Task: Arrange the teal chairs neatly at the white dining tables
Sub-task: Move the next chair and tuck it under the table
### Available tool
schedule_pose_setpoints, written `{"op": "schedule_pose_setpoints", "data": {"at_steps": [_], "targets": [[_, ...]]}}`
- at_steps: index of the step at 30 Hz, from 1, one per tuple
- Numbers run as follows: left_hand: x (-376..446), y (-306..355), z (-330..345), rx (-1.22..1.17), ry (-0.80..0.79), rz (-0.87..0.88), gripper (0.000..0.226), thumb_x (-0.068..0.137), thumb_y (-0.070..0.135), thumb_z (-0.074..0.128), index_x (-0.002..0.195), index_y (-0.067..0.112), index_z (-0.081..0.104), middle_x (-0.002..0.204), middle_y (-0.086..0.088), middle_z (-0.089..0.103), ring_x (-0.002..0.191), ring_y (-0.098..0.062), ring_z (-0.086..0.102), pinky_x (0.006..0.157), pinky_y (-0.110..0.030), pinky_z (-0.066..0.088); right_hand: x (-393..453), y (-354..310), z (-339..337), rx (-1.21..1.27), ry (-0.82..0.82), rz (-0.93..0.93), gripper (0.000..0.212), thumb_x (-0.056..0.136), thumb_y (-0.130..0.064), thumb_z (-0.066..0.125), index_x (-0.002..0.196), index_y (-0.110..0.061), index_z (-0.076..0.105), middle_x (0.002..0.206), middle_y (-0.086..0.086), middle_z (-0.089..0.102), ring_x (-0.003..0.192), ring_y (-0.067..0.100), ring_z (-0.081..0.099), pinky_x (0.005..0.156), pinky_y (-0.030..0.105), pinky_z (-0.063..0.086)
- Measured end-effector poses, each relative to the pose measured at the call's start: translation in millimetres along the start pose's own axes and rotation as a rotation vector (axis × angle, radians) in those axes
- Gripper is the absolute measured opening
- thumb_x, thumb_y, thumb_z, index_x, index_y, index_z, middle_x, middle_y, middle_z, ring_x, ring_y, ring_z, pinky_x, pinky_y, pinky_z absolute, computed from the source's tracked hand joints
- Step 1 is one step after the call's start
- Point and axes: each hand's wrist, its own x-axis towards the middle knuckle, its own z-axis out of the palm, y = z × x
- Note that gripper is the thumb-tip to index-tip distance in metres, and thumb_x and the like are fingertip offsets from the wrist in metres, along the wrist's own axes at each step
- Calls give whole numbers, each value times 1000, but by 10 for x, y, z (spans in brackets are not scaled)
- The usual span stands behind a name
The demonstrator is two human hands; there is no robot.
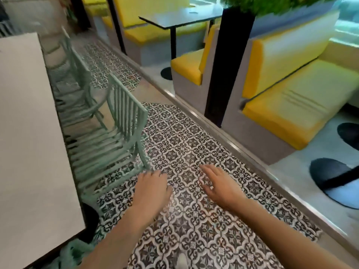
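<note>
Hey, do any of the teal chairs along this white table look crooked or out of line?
Yes, mildly. The nearest teal chair stands farther out from the white table than the chairs behind it, its back jutting over the patterned floor. Motion blur hides its exact angle. Both hands, left hand and right hand, are open and touch nothing.

The worktop (pixel 29 133) lies left of the left hand (pixel 150 188); a chair (pixel 116 133) stands just ahead-left of it, tucked against the worktop. Booth seats (pixel 291 105) sit beyond the right hand (pixel 219 186).
</note>
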Motion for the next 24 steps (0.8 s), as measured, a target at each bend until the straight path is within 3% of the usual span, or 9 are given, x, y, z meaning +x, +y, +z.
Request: {"op": "schedule_pose_setpoints", "data": {"at_steps": [5, 11, 15, 20, 24], "targets": [[1216, -251, -418, 23, 55, -51, 31, 97, 41, 46, 120, 24, 56, 121, 5, 57, 115, -15, 53, 109, -39, 36, 1149, 222, -515, 24, 75, -44, 61, 97, -44, 44, 151, -32, 17, 156, -10, 21, 144, 11, 20, 114, 27, 10], [2758, -629, -478, 29, 68, -213, 30, 94, 43, 47, 116, 25, 57, 114, 7, 59, 109, -16, 54, 102, -38, 42, 2814, 654, -729, 23, 48, -179, 61, 97, -40, 45, 151, -31, 17, 157, -9, 22, 144, 11, 19, 119, 31, 13], [3585, -884, -592, 31, 75, -348, 38, 91, 45, 47, 120, 23, 58, 112, 3, 61, 104, -18, 58, 92, -38, 49, 3904, 826, -936, 10, 4, -306, 61, 97, -40, 46, 151, -28, 21, 156, -7, 25, 143, 12, 21, 114, 26, 8], [4280, -1456, -950, -28, 98, -548, 38, 90, 48, 44, 113, 22, 60, 104, 1, 62, 94, -20, 59, 81, -39, 53, 5190, 598, -1284, -29, -53, -536, 58, 99, -36, 44, 151, -26, 22, 155, -7, 26, 142, 11, 23, 110, 21, 7], [4732, -1900, -1024, 18, 112, -686, 44, 93, 50, 46, 123, 20, 57, 116, -2, 62, 107, -23, 57, 89, -37, 48, 6238, 197, -1240, -69, -112, -736, 60, 98, -37, 44, 152, -27, 19, 157, -7, 23, 144, 13, 20, 111, 24, 2]]}}
